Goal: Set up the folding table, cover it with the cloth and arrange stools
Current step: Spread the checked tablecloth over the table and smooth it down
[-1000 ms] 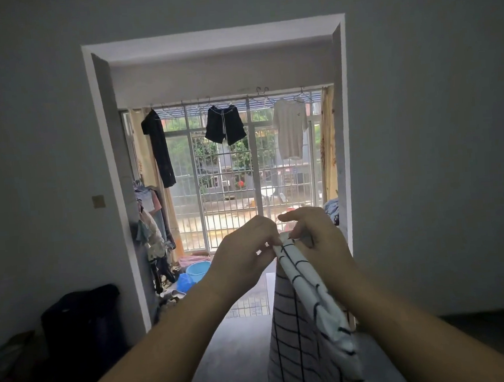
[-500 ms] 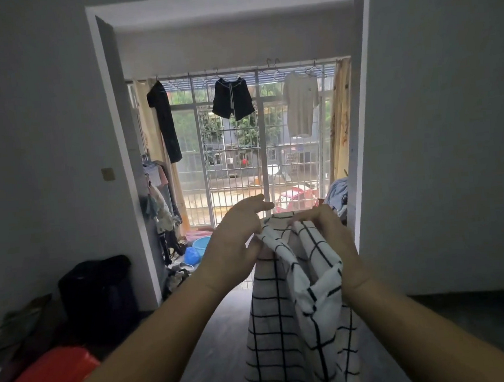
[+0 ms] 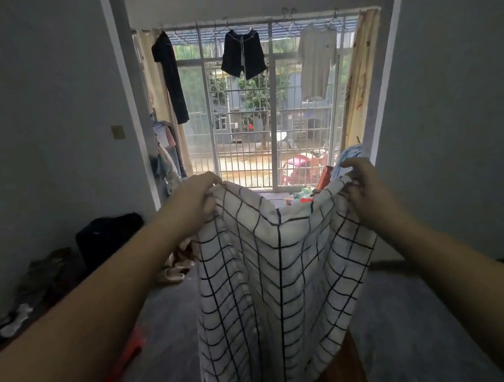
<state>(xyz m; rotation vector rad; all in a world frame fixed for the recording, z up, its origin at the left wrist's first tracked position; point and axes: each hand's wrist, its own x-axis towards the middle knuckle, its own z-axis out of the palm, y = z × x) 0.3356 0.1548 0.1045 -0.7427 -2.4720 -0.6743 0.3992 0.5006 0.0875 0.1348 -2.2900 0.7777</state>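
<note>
A white cloth with a black grid pattern (image 3: 271,294) hangs in front of me, held up by its top edge. My left hand (image 3: 195,201) grips the cloth's upper left corner. My right hand (image 3: 365,191) grips the upper right corner. The two hands are spread apart and the cloth sags between them with a fold down the middle. A brown wooden surface (image 3: 346,367), probably the table, shows below the cloth's lower right edge. A red stool (image 3: 130,351) is partly hidden under my left forearm.
A doorway opens onto a balcony with a barred window (image 3: 257,124) and hanging clothes. A black bag (image 3: 106,235) and piled clothes lie along the left wall. Shoes (image 3: 172,272) sit on the dark floor. Grey walls stand on both sides.
My hands have moved apart, spreading the bunched cloth open between them. The view has tilted downward.
</note>
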